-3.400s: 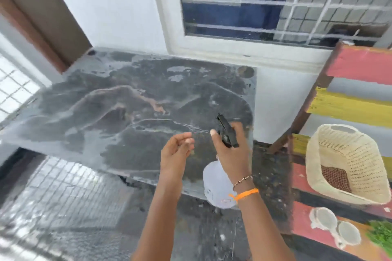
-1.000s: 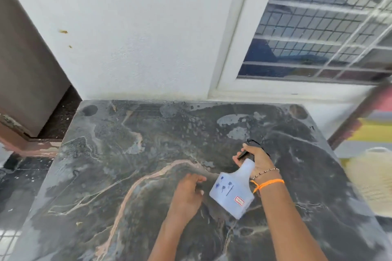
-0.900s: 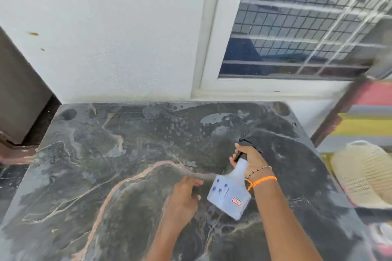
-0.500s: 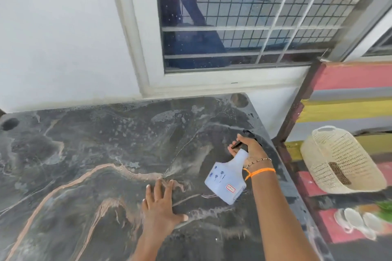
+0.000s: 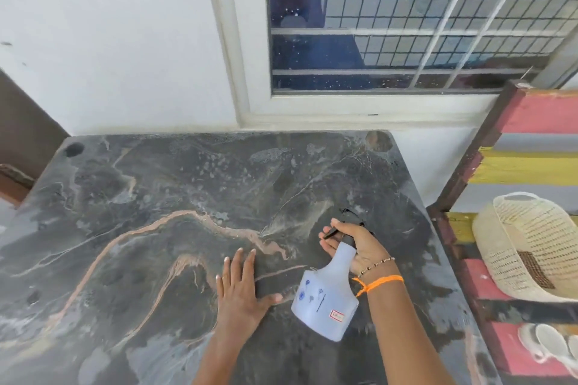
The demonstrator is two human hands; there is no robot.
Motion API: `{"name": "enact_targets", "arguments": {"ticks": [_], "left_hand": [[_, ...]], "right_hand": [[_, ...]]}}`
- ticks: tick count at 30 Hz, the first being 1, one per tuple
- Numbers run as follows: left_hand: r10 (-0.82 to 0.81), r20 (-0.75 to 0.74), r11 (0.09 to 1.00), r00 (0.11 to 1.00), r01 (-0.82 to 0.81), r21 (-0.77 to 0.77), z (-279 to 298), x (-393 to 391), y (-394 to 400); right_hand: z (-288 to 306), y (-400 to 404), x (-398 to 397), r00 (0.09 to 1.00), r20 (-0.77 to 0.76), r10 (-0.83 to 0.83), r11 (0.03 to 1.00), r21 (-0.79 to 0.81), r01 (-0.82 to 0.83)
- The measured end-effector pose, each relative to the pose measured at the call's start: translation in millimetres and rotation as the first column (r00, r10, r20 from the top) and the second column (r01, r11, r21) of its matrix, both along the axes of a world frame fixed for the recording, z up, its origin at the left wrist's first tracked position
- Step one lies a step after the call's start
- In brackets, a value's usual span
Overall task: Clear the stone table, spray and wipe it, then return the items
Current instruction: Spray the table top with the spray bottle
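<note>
1. Stone table (image 5: 162,197) filling the lower left and centre of the frame: dark grey slab, mottled with pale blotches, crossed by a winding salmon-coloured vein, a dark round spot at each far corner.
2. Fine pale speckles of droplets on the slab's upper centre, just below the window (image 5: 406,19).
3. Left hand (image 5: 242,289) low and centre, released, laid flat on the stone with fingers straight and together, thumb out toward the right.
4. Right hand (image 5: 356,248) right of centre, grasping the neck of the spray bottle (image 5: 327,300), forefinger over the black trigger head.
5. Bottle held tilted above the slab, base toward the lower edge of the frame, nozzle pointing toward the upper frame; translucent pale-blue body, small blue floral print, a little red-bordered label near the base.
6. Beaded bracelet and orange thread (image 5: 380,282) around the right wrist.
7. Cream woven basket (image 5: 525,247) at the right edge, on a bench (image 5: 538,169) painted in red, yellow and grey bands.
</note>
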State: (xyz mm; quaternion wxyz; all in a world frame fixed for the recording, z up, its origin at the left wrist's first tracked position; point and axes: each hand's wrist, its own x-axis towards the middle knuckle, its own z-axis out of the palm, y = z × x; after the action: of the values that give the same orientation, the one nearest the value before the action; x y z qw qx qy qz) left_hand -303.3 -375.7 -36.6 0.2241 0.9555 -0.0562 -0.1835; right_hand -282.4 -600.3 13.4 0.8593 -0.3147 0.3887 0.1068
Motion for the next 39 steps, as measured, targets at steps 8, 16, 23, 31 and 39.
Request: {"name": "enact_targets", "arguments": {"ticks": [8, 16, 23, 31, 39], "left_hand": [[0.272, -0.026, 0.959, 0.962, -0.269, 0.086, 6.5, -67.8, 138.8], [0.562, -0.007, 0.826, 0.827, -0.56, 0.07, -0.9, -138.8, 285.9], [0.492, 0.049, 0.87, 0.869, -0.489, -0.068, -15.5, -169.1, 336.5], [0.408, 0.16, 0.913, 0.899, -0.403, -0.064, -16.6, -170.4, 333.9], [-0.009, 0.154, 0.999, 0.988, 0.003, 0.038, -12.4, -176.8, 264.2]], "right_hand": [[3.5, 185.9, -25.9, 0.845, 0.059, 0.532, 0.846, -0.087, -0.526], [2.3, 369.0, -61.8, 0.553, 0.042, 0.832, 0.552, -0.159, -0.819], [-5.9, 458.2, -76.3, 0.447, -0.09, 0.89, 0.419, -0.227, -0.879], [-16.0, 436.8, -90.9, 0.493, -0.18, 0.851, 0.436, -0.28, -0.855], [-15.6, 338.0, -142.8, 0.764, -0.264, 0.588, 0.652, -0.404, -0.641]]}}
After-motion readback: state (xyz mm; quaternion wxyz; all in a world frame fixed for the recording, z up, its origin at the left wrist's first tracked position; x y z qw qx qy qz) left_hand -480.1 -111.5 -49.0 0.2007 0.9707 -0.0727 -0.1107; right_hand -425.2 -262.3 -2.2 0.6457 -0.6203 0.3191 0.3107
